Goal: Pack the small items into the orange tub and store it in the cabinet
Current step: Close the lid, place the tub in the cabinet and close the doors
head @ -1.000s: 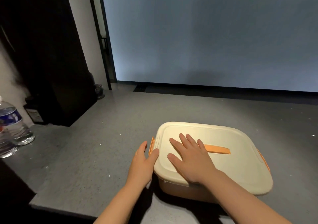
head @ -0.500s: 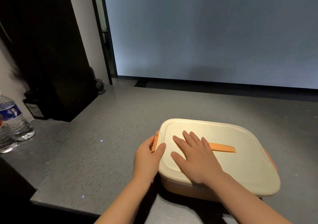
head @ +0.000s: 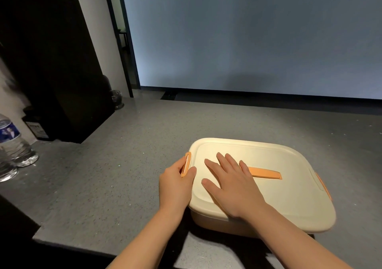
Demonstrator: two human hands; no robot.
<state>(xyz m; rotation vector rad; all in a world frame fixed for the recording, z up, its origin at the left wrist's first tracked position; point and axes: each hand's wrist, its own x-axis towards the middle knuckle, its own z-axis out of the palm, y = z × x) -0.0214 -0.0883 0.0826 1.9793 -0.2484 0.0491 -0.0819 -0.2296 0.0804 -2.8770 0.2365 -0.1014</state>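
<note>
The tub (head: 223, 224) is sitting on the grey counter (head: 115, 177) near its front edge, right of the middle, with its cream lid (head: 279, 196) lying on top. An orange handle strip (head: 266, 173) is running across the middle of the lid, and an orange latch (head: 323, 186) is showing at the lid's right side. The right hand (head: 233, 184) is lying flat on the left half of the lid, fingers straight and slightly spread, fingertips pointing toward the far edge. The left hand (head: 175, 184) is pinching the orange clip (head: 186, 163) at the lid's left side, thumb on the inside by the lid and fingers curling round the outside. Two clear water bottles (head: 14, 144) are standing at the counter's left edge, well apart from the tub. A tall black cabinet (head: 55, 61) is rising at the far left corner, with a small dark box (head: 37, 127) beside its foot and a small glass jar (head: 117, 99) standing just behind it.
</note>
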